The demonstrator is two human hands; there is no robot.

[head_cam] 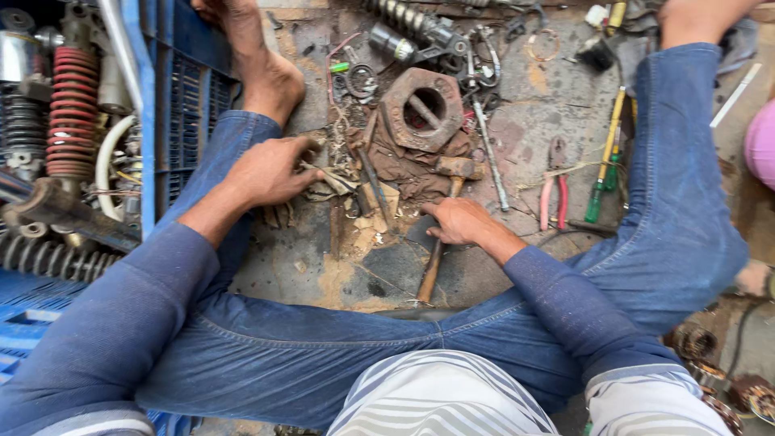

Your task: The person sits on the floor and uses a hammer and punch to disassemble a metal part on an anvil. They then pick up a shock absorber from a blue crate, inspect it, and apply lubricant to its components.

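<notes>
A workshop floor (517, 105), stained and strewn with scraps, is seen from above between two legs in blue jeans that are spread wide. At the far left, a blue crate (173, 105) is packed with coil-spring shock absorbers, one with a red spring (71, 109). In the middle of the floor a rusty, blocky metal casting (421, 106) with a round opening is set on a brown rag.

The right hand (458, 221) is wrapped around the wooden handle of a hammer (440, 242), the fingers closed tightly on it close under the head. The long axis of the hammer runs away from the body: the handle end lies near the lap, while the head points toward the casting and rests just below its near edge.

The left hand (270, 171) is placed to the left of the casting, its fingers curled and pressed together over a heap of torn scraps and wire; what is pinched cannot be told. A dark chisel-like bar (373, 187) lies between the two hands, nearer the hammer head, pointing toward the casting.

Further right, red-handled pliers (554, 198) and a green-handled screwdriver (601, 190) are laid on the floor, well apart from either hand.
</notes>
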